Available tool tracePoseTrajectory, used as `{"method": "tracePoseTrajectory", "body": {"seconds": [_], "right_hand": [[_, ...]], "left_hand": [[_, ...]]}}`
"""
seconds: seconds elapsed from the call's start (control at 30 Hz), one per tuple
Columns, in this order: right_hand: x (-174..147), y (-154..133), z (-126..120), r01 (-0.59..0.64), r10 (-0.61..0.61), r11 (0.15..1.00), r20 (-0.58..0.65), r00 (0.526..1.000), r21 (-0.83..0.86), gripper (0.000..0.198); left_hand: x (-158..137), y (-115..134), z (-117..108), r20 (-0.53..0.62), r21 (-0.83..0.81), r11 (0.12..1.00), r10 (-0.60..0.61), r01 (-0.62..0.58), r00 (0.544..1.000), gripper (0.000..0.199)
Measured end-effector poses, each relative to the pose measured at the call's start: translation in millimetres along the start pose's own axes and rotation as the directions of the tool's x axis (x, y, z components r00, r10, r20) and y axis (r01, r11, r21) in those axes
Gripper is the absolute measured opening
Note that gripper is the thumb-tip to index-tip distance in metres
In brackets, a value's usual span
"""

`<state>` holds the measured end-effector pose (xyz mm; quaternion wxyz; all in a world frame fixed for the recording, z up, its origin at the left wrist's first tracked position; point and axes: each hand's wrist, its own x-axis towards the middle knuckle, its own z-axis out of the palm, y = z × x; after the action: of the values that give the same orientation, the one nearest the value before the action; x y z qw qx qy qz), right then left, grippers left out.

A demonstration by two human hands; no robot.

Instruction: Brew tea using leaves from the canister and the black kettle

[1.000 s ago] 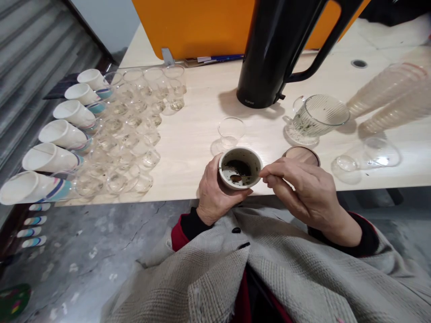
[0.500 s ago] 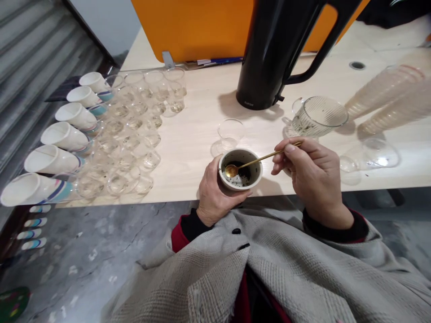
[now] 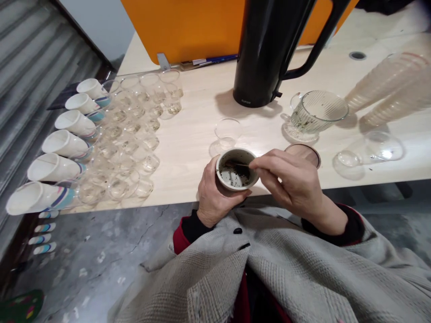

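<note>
At the pale wooden table's [image 3: 202,148] near edge, the left hand [image 3: 212,193] cups the small white ceramic cup [image 3: 235,172] of dark leaves, while the right hand [image 3: 289,184], just beside it, pinches a thin spoon handle [image 3: 240,164] reaching leftward across the rim.

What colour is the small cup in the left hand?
The small cup is off-white, its inside speckled with dark tea leaves; the head view shows it.

- A small cup [image 3: 235,172] of dark tea leaves is held at the desk [image 3: 195,148] edge by the left hand [image 3: 212,195].
- A thin spoon [image 3: 240,164] is dipped into it, pinched by the right hand [image 3: 289,184].
</note>
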<state>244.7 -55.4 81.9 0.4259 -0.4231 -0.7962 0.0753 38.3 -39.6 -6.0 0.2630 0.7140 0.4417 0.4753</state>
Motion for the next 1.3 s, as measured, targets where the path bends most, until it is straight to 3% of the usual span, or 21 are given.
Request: {"method": "tracePoseTrajectory", "body": {"seconds": [0.13, 0.33, 0.5, 0.67, 0.77, 0.83, 0.93, 1.0, 1.3], "right_hand": [[-2.1, -8.7, -8.8, 0.152, -0.148, 0.988, 0.145, 0.978, -0.019, 0.023], [-2.2, -11.0, -15.6, 0.248, -0.235, 0.968, 0.254, 0.938, -0.021, 0.026], [0.2, -10.4, -17.4, 0.199, -0.199, 0.979, 0.327, 0.924, 0.033, 0.025], [-1.5, -9.7, -20.4, 0.097, -0.141, 0.979, 0.258, 0.956, 0.177, 0.022], [-3.2, -5.8, -19.2, 0.011, -0.043, 0.983, 0.166, 0.985, 0.184, 0.018], [-5.6, -1.3, -16.2, -0.131, 0.123, 0.964, 0.05, 0.991, 0.233, 0.015], [-10.5, 8.3, -11.6, -0.337, 0.425, 0.832, -0.116, 0.898, 0.441, 0.011], [-13.2, 16.3, -10.0, -0.384, 0.539, 0.741, -0.147, 0.829, 0.551, 0.01], [-17.6, 39.1, -4.7, -0.406, 0.634, 0.622, -0.126, 0.763, 0.67, 0.009]], "left_hand": [[-1.1, 2.3, -0.7, 0.007, 0.001, 1.0, -0.031, 0.031, 0.999, 0.102], [0.0, 0.1, 0.5, -0.005, -0.01, 1.0, -0.013, 0.013, 1.0, 0.1], [0.2, -1.4, 1.7, -0.005, -0.038, 0.999, -0.013, 0.013, 1.0, 0.101], [-0.5, -2.6, 1.6, -0.007, -0.004, 1.0, -0.001, 0.001, 1.0, 0.105], [-0.3, -3.2, 1.0, -0.002, 0.0, 1.0, 0.009, -0.009, 1.0, 0.105], [0.3, -3.0, 0.8, -0.003, -0.006, 1.0, 0.014, -0.014, 1.0, 0.103], [1.1, -2.1, 0.9, -0.01, -0.02, 0.999, 0.028, -0.029, 1.0, 0.101], [1.4, -1.5, 1.2, -0.015, -0.022, 0.999, 0.038, -0.038, 0.999, 0.101], [2.1, -0.7, 0.5, -0.015, -0.023, 0.998, 0.055, -0.055, 0.998, 0.101]]}}
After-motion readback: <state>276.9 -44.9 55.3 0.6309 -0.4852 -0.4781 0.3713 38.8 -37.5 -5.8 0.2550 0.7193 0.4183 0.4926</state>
